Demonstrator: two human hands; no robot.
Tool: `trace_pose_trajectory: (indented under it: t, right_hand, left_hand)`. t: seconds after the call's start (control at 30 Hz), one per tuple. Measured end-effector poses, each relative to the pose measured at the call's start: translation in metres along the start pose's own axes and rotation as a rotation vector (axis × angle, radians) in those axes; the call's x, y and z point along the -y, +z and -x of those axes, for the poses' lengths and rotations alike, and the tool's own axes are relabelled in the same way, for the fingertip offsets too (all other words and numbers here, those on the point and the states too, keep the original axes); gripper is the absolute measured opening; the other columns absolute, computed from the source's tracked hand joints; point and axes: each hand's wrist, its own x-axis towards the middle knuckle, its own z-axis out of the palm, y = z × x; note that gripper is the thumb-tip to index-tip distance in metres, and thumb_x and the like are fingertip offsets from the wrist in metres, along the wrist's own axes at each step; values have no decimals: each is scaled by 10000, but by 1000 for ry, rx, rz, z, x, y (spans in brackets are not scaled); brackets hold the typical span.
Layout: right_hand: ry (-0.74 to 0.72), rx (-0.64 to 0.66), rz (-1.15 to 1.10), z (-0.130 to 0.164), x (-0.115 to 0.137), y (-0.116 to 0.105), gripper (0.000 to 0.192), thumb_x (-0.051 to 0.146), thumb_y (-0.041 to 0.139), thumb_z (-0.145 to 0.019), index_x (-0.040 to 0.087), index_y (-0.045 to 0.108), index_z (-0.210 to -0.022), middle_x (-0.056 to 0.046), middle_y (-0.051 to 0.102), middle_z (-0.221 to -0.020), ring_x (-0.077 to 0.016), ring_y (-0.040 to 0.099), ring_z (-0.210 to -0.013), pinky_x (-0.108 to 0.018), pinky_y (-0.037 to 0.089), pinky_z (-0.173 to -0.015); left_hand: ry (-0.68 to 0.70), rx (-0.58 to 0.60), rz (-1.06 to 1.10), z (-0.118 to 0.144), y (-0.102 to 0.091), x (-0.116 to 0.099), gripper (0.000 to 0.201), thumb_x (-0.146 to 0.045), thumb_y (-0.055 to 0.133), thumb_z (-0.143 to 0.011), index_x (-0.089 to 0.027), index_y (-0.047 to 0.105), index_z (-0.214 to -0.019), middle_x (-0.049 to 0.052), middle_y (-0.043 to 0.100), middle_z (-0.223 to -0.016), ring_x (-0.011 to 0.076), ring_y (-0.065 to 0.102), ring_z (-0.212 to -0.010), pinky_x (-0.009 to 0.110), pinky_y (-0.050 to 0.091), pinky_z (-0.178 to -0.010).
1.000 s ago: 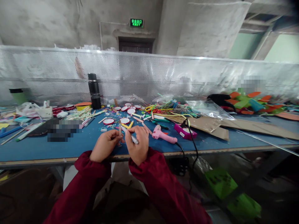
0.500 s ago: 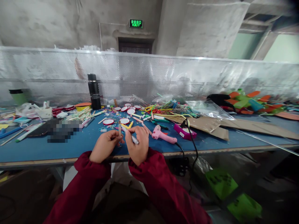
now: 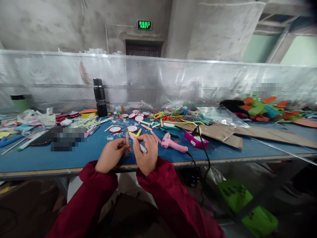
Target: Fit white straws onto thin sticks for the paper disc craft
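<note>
Near the table's front edge, my left hand (image 3: 112,154) pinches a narrow brown strip (image 3: 127,138), like a craft stick, held upright. My right hand (image 3: 146,152) is closed round a white marker pen (image 3: 142,147), its tip pointing at the upper part of the strip. Whether the tip touches the strip I cannot tell. Just beyond my hands lie round white discs with red rims (image 3: 115,129) and yellow sticks (image 3: 138,133). A pink glue gun (image 3: 173,144) rests right of my right hand.
A black bottle (image 3: 100,97) stands at the back before a perforated metal screen (image 3: 148,79). Right of the glue gun are a purple box (image 3: 195,140), a black cable (image 3: 207,158) and cardboard sheets (image 3: 269,136). A phone (image 3: 42,137) and wooden sticks (image 3: 83,121) lie left.
</note>
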Motion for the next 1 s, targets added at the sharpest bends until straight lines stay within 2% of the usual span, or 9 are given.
trace_pose_trajectory:
  t: [1.0]
  right_hand:
    - [-9,-7,24,0,-1,0,129,244,613,-963,243,599,-835,12,701,-791,-190,643,-817,-380,394,-955]
  left_hand:
    - [4,6,11,0,0,2,253,-429,647,-862,-190,695,-794,10,721,-741,178,652,-688,272,504,-677]
